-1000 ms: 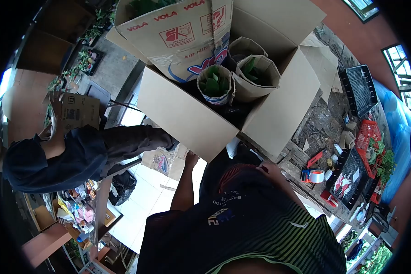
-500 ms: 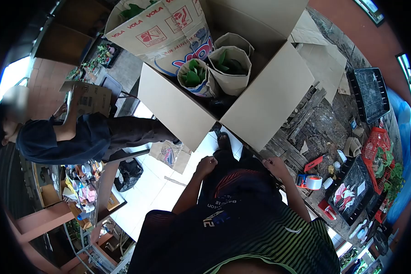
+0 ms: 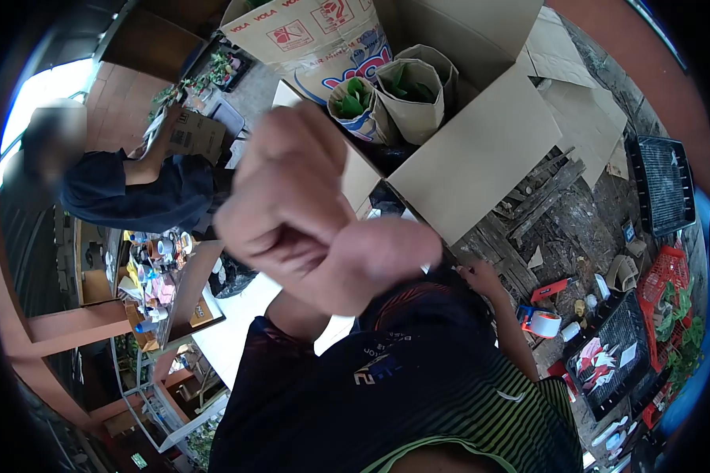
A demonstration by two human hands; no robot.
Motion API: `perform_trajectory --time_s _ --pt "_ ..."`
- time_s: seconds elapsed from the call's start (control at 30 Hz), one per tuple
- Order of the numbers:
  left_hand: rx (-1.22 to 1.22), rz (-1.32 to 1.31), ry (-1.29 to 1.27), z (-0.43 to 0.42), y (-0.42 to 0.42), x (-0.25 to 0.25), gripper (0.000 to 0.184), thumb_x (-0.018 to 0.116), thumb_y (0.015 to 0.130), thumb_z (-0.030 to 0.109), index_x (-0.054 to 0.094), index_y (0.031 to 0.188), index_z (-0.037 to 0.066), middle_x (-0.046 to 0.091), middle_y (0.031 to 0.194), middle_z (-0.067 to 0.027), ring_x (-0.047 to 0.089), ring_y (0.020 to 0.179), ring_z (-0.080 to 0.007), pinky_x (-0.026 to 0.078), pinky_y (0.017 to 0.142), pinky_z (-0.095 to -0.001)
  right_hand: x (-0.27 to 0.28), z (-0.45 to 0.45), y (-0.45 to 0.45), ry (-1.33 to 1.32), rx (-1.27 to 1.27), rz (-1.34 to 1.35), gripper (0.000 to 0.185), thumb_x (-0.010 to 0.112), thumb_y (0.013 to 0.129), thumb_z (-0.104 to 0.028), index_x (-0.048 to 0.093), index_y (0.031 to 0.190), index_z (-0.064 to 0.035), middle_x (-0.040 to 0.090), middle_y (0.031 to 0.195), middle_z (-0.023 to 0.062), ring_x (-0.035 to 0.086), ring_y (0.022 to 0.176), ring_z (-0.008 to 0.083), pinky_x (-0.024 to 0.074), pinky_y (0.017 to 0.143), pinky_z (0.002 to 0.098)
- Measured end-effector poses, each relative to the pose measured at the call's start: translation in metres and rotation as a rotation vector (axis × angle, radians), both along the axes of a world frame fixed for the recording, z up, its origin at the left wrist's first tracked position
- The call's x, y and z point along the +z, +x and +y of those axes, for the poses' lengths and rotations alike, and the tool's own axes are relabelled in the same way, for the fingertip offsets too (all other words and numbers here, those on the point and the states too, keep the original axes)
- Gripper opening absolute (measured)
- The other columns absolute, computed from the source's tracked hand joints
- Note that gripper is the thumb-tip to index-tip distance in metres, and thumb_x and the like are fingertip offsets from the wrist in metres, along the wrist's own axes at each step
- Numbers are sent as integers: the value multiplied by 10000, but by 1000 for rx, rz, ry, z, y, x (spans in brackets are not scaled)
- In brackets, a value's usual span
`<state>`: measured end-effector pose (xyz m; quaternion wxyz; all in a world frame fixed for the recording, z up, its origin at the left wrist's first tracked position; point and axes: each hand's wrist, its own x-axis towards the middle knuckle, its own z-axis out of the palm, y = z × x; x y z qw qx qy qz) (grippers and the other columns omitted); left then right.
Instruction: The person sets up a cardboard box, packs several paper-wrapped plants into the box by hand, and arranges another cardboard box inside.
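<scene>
My left hand [image 3: 308,217] is raised close to the camera, fingers curled in and thumb sticking out, with nothing visible in it. It covers part of the open cardboard box [image 3: 477,154]. Low beside my body, near the edge of the wooden surface, my right hand [image 3: 480,280] is loosely bent and holds nothing visible. Inside the box stand a large printed carton wrap [image 3: 323,51], a small wrapped plant [image 3: 353,101] and a plain cardboard sleeve [image 3: 412,102] with green leaves.
A person [image 3: 142,185] at the left holds a smaller cardboard box [image 3: 197,135]. On the weathered wooden surface [image 3: 564,209] at the right are black trays [image 3: 663,185], a red basket [image 3: 661,276], a tape dispenser [image 3: 543,323] and flattened cardboard [image 3: 580,118].
My left hand has risen from beside my body to close before the camera. My right hand stays low. The view has shifted, and the other person's head has turned.
</scene>
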<state>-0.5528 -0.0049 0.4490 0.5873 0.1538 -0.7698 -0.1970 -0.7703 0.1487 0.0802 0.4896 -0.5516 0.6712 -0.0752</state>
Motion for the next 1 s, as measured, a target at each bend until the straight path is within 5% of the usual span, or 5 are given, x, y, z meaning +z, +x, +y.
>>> perform_trajectory --time_s 0.13,0.77,0.83,0.9,1.0 --pt "102 -87 -182 27 -23 58 625 377 828 766 436 643 172 343 732 32 285 696 -144 242 601 -299 -12 9 -6 -53 -18 -26 388 615 839 -387 660 795 -5 648 813 218 631 809 392 487 723 460" --pt "106 193 -152 45 -48 46 503 515 839 659 518 691 179 372 776 38 299 717 -155 231 611 -322 -16 -10 -24 -37 -10 -71 357 602 856 -352 668 842 -2 643 770 227 631 778 404 482 687 460" --pt "137 238 -27 41 -50 30 438 601 830 579 528 701 166 395 801 20 317 735 -162 235 597 -315 -61 -8 -37 -228 -67 -134 369 583 891 -333 647 806 21 649 693 144 628 625 248 472 588 377" --pt "88 322 102 9 -40 -7 457 681 857 113 364 529 77 401 610 8 336 530 -98 245 472 -243 -33 -26 -46 -95 -450 -440 317 511 963 -299 639 881 -21 557 594 47 516 504 99 397 478 272" --pt "454 219 531 -8 -4 -95 469 666 895 172 349 572 50 387 596 18 328 554 -40 262 503 -210 -16 -51 -62 -271 -885 -535 325 495 985 -364 538 1035 -46 486 670 -26 424 529 44 347 477 208"
